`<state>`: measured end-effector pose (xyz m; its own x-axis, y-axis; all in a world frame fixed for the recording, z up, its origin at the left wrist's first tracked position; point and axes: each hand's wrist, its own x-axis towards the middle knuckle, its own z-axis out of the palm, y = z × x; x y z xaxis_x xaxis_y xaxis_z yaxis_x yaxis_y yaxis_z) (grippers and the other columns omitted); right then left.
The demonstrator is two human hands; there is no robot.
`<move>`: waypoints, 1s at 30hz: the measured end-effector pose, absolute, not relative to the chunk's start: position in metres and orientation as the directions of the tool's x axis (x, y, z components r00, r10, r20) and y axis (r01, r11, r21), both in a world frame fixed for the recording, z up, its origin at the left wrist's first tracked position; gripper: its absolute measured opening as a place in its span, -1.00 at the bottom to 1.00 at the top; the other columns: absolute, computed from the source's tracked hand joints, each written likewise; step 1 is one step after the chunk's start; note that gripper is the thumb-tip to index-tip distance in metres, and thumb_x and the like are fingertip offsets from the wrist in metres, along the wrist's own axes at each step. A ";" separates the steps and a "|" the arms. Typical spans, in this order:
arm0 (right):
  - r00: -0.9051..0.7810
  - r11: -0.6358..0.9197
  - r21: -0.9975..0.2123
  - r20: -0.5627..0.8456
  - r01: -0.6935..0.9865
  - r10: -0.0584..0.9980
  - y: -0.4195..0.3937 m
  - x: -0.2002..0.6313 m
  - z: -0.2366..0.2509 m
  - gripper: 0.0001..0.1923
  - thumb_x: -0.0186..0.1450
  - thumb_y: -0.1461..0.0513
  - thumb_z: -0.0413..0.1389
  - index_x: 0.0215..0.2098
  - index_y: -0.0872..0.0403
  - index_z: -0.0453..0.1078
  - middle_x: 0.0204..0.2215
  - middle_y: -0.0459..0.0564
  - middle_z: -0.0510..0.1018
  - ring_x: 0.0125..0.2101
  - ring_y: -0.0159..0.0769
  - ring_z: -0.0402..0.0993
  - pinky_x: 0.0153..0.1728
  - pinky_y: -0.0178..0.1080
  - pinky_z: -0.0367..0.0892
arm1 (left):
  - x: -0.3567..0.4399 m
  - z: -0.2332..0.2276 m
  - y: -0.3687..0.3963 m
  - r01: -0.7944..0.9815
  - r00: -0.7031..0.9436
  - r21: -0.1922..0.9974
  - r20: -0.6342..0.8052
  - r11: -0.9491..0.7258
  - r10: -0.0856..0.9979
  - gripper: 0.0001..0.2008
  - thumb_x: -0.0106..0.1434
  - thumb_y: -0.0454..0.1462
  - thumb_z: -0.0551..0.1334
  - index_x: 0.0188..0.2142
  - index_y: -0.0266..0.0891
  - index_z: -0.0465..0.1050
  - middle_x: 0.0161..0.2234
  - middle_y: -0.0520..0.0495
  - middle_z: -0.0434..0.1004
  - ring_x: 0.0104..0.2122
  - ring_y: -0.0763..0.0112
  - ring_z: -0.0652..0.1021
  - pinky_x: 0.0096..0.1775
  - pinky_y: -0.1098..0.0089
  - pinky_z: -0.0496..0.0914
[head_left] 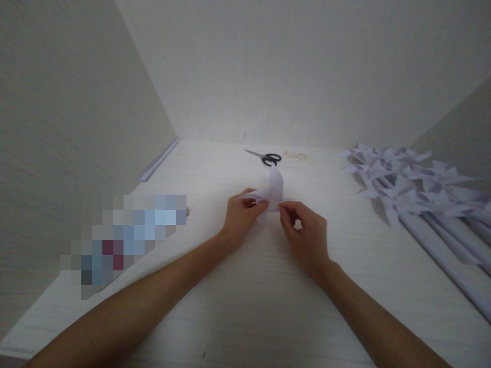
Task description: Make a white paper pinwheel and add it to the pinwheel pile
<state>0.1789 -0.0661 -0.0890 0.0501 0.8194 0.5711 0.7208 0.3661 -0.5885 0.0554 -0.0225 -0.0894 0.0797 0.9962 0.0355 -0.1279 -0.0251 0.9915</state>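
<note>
Left grip: left hand pinches the folded paper piece at its left flap.
Right grip: right hand pinches the same paper's right edge, fingertips closed.
Paper: held just above the counter, mid-scene.
Scissors: lying beyond, well apart.
Paper pinwheels: piled at right.
Rolled paper: along the left wall.
</note>
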 end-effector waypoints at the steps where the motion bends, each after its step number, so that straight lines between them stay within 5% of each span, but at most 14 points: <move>1: 0.051 0.363 -0.586 0.571 0.724 0.819 -0.066 0.179 -0.089 -0.89 0.12 0.32 -0.03 -0.40 0.06 0.32 -0.60 -0.12 0.43 -0.63 -0.43 0.30 -0.56 -0.36 0.24 | 0.056 -0.089 -0.023 -0.134 0.080 0.991 0.032 -0.021 0.996 -0.90 -0.13 -0.35 0.22 -0.52 -0.30 0.38 -0.55 0.06 0.41 -0.51 0.51 0.42 -0.41 0.48 0.29; 30: 0.074 0.359 -0.604 0.573 0.711 0.816 -0.065 0.180 -0.088 -0.88 0.14 0.32 -0.02 -0.40 0.13 0.36 -0.59 -0.09 0.45 -0.63 -0.46 0.28 -0.60 -0.40 0.18 | 0.054 -0.092 -0.021 -0.084 0.069 0.996 0.038 -0.032 0.997 -0.93 -0.08 -0.32 0.20 -0.58 -0.30 0.45 -0.50 0.04 0.40 -0.48 0.54 0.41 -0.42 0.50 0.28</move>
